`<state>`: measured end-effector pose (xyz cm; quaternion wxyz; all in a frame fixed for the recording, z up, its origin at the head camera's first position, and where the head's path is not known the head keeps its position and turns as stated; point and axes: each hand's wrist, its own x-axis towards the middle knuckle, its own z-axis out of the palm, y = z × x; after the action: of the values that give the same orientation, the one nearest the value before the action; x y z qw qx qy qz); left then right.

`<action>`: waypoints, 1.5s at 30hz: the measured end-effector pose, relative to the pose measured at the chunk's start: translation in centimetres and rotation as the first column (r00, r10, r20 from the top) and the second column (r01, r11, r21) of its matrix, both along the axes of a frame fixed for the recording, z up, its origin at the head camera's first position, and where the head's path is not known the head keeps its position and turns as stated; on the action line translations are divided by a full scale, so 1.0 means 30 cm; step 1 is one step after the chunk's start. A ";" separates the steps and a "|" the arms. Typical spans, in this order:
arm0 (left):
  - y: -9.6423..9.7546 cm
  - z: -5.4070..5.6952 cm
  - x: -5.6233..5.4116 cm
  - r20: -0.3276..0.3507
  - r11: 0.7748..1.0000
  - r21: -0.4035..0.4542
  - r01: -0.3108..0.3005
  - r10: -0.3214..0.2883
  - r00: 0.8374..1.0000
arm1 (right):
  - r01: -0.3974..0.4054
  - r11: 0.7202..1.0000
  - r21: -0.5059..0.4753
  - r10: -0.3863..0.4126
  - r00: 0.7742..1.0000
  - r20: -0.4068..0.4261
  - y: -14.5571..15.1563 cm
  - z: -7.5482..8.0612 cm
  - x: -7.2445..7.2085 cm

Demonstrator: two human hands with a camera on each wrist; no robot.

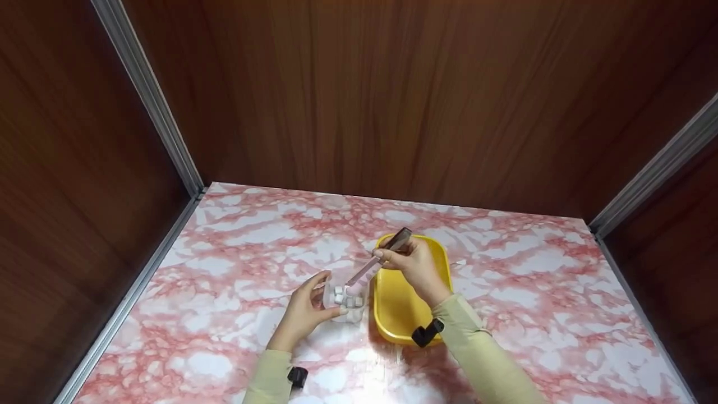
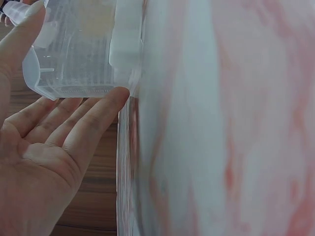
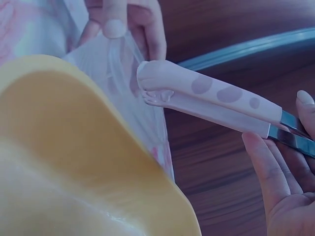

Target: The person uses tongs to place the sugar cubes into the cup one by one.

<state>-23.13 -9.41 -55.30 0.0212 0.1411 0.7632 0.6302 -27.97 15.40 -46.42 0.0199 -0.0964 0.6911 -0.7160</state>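
My left hand (image 1: 302,311) holds a small clear plastic box (image 2: 74,59) from the side, thumb on one wall and fingers along the opposite one. Several small silvery-white cubes (image 1: 350,302) lie inside the box. In my right hand (image 1: 419,268) is a pair of tongs (image 3: 211,93), gripped by its metal end. The tongs have pale pink sleeves with darker spots and paw-shaped tips, which point down into the box in the head view. In the right wrist view the tips are slightly apart; I cannot tell whether they touch a cube.
Immediately right of the box stands a yellow oblong basin (image 1: 386,322), beneath my right hand and forearm. Both rest on a table (image 1: 224,292) with a pink and white marbled top. Dark wood-grain panels (image 1: 359,101) with metal edge strips enclose the back and sides.
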 end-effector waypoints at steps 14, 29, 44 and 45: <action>0.000 0.007 0.003 0.017 0.999 0.029 0.016 -0.017 1.000 | -0.047 0.999 0.025 0.047 0.999 0.008 -0.020 0.071 0.055; 0.004 0.104 0.048 0.015 0.997 0.073 0.034 -0.035 0.999 | -0.077 0.997 -0.004 0.077 0.997 -0.029 -0.001 -0.005 0.013; 0.004 0.010 0.006 -0.011 1.000 0.022 0.001 -0.001 1.000 | -0.058 0.998 -0.022 0.057 0.998 -0.012 0.036 0.017 0.022; 0.003 0.001 0.001 -0.009 1.000 0.021 0.000 0.001 1.000 | -0.055 0.998 -0.018 0.055 0.998 -0.008 0.039 0.018 0.024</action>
<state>-23.09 -9.31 -55.28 0.0161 0.1440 0.7569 0.6373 -27.26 16.58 -45.87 0.0361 -0.1182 0.6817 -0.7211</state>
